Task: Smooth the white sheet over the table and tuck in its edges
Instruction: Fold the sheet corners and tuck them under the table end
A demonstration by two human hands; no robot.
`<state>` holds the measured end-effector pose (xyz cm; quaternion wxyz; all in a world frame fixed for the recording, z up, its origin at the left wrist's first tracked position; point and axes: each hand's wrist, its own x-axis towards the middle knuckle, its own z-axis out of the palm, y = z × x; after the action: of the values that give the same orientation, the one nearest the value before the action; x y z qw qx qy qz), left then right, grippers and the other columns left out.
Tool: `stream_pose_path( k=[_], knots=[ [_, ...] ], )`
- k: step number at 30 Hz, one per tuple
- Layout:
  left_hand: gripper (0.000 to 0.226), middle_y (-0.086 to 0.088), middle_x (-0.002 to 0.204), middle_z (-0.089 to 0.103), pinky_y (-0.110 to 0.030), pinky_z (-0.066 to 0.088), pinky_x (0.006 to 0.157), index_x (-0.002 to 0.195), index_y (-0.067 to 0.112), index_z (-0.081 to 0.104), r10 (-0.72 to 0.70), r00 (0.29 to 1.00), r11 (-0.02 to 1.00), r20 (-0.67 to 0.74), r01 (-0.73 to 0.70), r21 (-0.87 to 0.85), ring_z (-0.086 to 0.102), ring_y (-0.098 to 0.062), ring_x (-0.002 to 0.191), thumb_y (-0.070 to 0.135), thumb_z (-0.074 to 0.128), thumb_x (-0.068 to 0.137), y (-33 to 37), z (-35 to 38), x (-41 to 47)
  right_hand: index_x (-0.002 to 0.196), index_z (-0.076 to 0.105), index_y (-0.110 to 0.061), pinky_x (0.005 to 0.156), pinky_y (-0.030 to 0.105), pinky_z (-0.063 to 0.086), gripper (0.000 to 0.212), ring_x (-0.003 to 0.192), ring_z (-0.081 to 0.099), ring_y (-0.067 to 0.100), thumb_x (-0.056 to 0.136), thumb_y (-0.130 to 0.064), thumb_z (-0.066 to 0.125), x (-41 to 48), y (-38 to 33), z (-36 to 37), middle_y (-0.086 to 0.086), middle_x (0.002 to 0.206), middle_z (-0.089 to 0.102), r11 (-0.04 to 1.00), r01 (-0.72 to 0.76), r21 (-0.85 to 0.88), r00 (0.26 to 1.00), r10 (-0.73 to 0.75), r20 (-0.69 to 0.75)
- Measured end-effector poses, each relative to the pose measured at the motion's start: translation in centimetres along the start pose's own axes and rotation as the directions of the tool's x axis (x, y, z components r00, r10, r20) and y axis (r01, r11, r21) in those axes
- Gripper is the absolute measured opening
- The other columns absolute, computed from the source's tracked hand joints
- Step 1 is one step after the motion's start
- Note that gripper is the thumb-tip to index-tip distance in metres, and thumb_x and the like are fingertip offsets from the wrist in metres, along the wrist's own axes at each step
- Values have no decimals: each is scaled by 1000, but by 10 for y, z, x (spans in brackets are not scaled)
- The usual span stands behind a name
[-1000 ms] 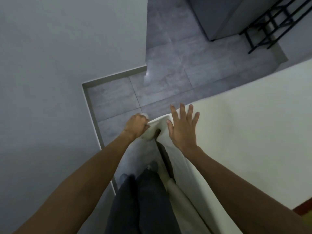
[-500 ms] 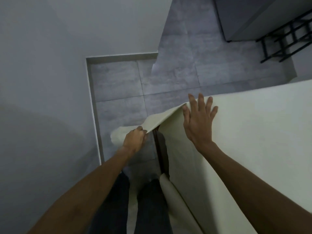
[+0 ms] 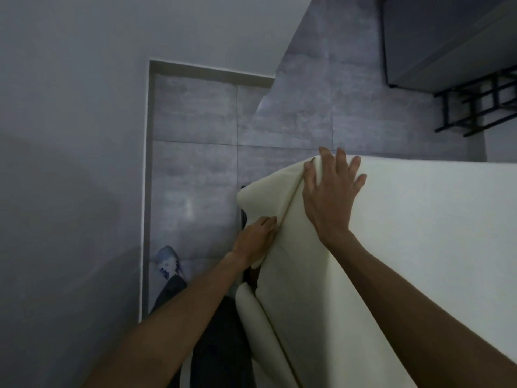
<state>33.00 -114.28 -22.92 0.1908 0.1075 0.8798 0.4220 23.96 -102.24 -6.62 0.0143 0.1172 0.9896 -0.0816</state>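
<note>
The white sheet (image 3: 425,236) covers the table top, which fills the right half of the head view. At the table's near-left corner a loose flap of sheet (image 3: 265,191) bulges out over the floor. My right hand (image 3: 330,197) lies flat on the sheet at that corner, fingers spread, pinning the fold. My left hand (image 3: 256,240) is below the corner at the table's side, fingers closed on the hanging cloth and partly hidden behind it. More sheet hangs down the near side (image 3: 265,326).
A grey wall (image 3: 70,163) stands close on the left, with a narrow strip of grey tiled floor (image 3: 195,169) between it and the table. My dark trousers and a shoe (image 3: 167,264) are below. A black metal rack (image 3: 481,107) and a grey cabinet (image 3: 447,37) stand at the far right.
My left hand has moved from out over the floor in toward the table's side, bringing the flap against the corner. My right hand stays flat on the corner. The camera has swung left.
</note>
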Motion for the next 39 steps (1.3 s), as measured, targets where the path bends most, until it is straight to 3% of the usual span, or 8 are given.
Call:
stream_pose_path(
  k=[4,9,14,18,23,29,35,39],
  knots=[
    [43,-9,116,69,-31,54,85,122,8,63,-58,921,984,-386,-14,-179,66,-22,100,35,39,100,29,-36,17,145,45,-21,119,66,12,44,150,17,44,106,-42,35,-1,1,1,13,158,36,1000,8,27,1000,-7,-15],
    [46,-7,147,49,-31,33,116,143,8,46,-79,891,889,-447,-139,-435,43,-17,138,30,36,104,73,-88,91,145,45,-21,119,66,10,45,151,15,44,106,-42,36,-1,2,2,13,159,35,998,12,54,1000,-11,-20],
    [46,-11,155,38,-35,20,122,146,7,40,-26,958,848,-287,-130,-513,29,-20,146,27,32,105,82,-77,140,142,47,-22,119,65,9,55,151,15,42,102,-51,25,0,3,2,12,159,36,997,24,76,999,-22,-27],
    [46,-9,161,25,-42,16,123,152,9,28,24,967,908,-254,-128,-398,16,-19,151,22,31,108,57,-38,150,140,50,-21,120,65,8,57,151,19,42,101,-54,24,2,4,6,11,158,38,997,22,67,998,-19,-53],
    [57,-3,161,26,-35,12,124,153,14,29,-83,986,894,-147,9,-448,14,-17,151,40,16,104,35,-32,149,141,49,-22,120,62,6,50,152,17,41,102,-49,31,3,6,9,9,159,37,998,17,62,999,-14,-47],
    [57,-9,160,27,-40,15,124,152,8,29,-147,988,910,-45,118,-398,20,-22,150,37,24,104,1,-40,150,149,40,-23,119,63,6,53,152,13,42,104,-50,30,2,3,7,11,162,31,999,6,47,1000,-4,-29],
    [46,-7,156,36,-31,23,121,148,10,37,-33,967,772,-251,-135,-621,30,-15,146,26,33,106,60,-94,164,146,41,-24,120,63,4,47,153,10,41,106,-45,31,0,1,3,10,163,29,998,-1,66,1000,1,-3],
    [47,-8,155,38,-37,21,123,147,10,40,159,985,787,-74,-171,-592,30,-17,146,27,26,106,84,-92,171,142,46,-22,119,64,8,45,152,14,41,106,-44,32,1,-1,1,10,161,33,998,-10,66,1000,10,-2]
  ],
)
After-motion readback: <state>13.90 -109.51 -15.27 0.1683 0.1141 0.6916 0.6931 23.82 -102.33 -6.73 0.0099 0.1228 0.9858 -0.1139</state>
